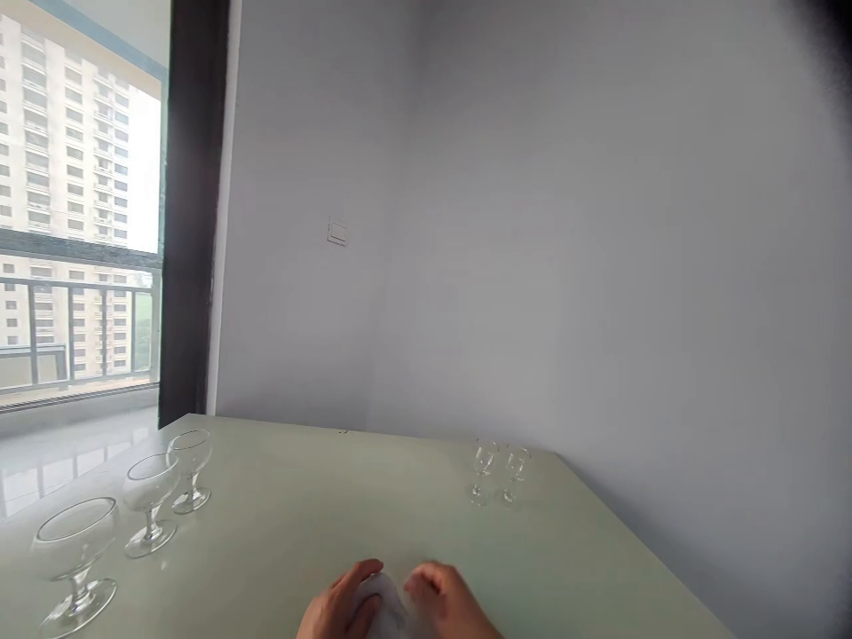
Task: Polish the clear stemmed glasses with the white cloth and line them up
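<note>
Low in the head view, my left hand (343,605) is closed on a whitish cloth (386,603), its thumb and fingers curled round the bunched material. Just to the right, my right hand (447,599) has curled fingers close against the cloth's right side. Blur and the frame's lower edge hide what, if anything, those right fingers grip. Both hands are above the front part of the pale green table (286,497).
Stemmed glasses stand along the table's left side: a near one (78,555), a middle one (152,497) and a far one (192,466). Two smaller glasses (485,466) (515,470) stand at the back right. A grey wall borders the table behind and right.
</note>
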`<act>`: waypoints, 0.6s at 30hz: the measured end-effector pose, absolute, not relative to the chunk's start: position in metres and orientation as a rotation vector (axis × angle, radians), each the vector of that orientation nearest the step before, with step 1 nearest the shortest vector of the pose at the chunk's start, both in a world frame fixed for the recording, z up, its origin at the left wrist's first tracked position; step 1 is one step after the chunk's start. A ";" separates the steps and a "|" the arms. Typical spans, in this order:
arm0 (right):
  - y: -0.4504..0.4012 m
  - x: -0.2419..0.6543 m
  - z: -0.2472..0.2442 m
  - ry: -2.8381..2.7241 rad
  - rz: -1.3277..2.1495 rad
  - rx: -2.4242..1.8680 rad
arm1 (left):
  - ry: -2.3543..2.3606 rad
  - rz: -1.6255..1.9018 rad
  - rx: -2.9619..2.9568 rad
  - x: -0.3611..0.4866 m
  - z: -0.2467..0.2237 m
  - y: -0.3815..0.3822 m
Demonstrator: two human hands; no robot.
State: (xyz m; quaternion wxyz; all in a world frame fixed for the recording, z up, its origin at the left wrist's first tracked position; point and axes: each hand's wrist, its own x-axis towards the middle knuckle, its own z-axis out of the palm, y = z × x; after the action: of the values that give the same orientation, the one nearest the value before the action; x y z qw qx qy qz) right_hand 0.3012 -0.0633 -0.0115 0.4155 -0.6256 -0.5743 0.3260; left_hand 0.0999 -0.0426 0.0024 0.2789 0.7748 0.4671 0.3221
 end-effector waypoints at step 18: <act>-0.067 0.263 -0.011 -0.838 1.160 -1.187 | 1.270 1.800 1.283 0.064 0.046 -0.021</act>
State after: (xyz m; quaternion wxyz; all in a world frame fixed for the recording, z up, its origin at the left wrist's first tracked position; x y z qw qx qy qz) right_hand 0.2626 -0.0671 -0.0108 0.5982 -0.5118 -0.3610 0.4999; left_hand 0.0640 -0.0215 0.0462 0.2919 0.4812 0.4766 0.6753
